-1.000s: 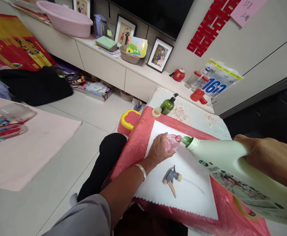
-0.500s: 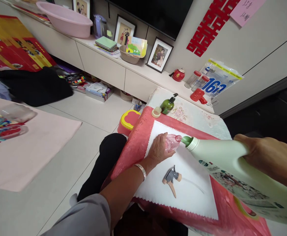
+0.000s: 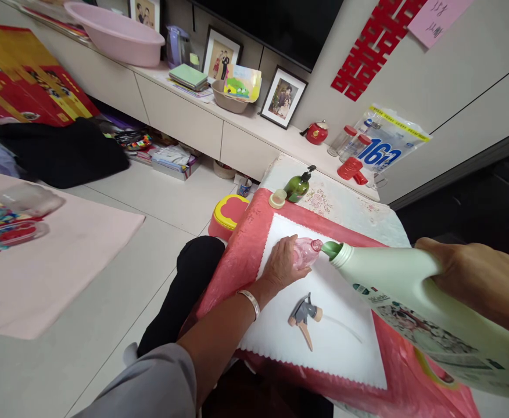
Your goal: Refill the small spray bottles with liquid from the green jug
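Observation:
My left hand (image 3: pixel 283 260) is wrapped around a clear pink bottle (image 3: pixel 307 253) with no top on it, above the white scalloped mat (image 3: pixel 272 331). In my right hand (image 3: pixel 476 278) is the handle of a large pale green detergent jug (image 3: pixel 394 270), tilted over on its side. The jug's green spout (image 3: pixel 332 249) meets or nearly meets the pink bottle's mouth; whether liquid flows I cannot tell. A grey and beige spray trigger (image 3: pixel 305 316) with a thin clear tube lies on the mat. Behind the mat are a round pale cap (image 3: pixel 278 199) and a green pump bottle (image 3: pixel 298 187).
A red cloth (image 3: pixel 246 238) covers much of the table under the mat. A red and yellow stool (image 3: pixel 228 215) stands left of the table. Along the wall, a low cabinet (image 3: pixel 185 130) carries photo frames, jars and a pink basin (image 3: pixel 115 35).

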### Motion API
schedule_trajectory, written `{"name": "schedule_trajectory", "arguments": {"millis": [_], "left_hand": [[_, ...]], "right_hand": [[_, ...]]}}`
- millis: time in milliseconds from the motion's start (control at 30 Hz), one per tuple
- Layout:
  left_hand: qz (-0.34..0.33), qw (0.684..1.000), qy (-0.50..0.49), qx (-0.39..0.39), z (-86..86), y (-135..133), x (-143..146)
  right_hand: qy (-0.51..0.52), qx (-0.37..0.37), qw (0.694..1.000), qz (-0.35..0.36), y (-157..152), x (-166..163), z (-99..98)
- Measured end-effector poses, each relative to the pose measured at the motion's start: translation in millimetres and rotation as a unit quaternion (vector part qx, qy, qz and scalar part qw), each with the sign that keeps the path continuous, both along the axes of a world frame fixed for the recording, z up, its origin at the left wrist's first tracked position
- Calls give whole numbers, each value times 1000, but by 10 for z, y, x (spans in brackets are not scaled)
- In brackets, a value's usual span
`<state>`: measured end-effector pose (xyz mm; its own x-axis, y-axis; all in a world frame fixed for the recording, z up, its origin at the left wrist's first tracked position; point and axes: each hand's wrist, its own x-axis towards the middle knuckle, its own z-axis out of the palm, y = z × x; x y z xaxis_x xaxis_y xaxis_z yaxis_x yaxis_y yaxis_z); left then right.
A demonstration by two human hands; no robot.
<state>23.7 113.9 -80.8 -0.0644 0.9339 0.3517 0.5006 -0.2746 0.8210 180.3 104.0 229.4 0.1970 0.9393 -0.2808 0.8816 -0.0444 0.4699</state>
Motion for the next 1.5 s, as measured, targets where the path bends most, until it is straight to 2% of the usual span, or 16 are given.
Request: {"name": "schedule_trajectory", "arguments": {"millis": [433,867,1033,1267,1500], "left_hand": [[-4,1000,-5,-1,10,-2,-5],[-4,1000,-3,-7,27,-2,-9],[-1,1000,-3,6,3,2,-6],[-1,1000,0,9,13,-3,-12],[13,1000,5,24,-49,3,-7]], "right_hand": [[-1,-10,1000,0,1,23,5],[2,20,1000,22,-16,42,-12],[3,-11,1000,-1,-6,-6,-4],[-4,-15,1000,17,-50,-65,52],[-16,-23,999,38,61,148,-52]]}}
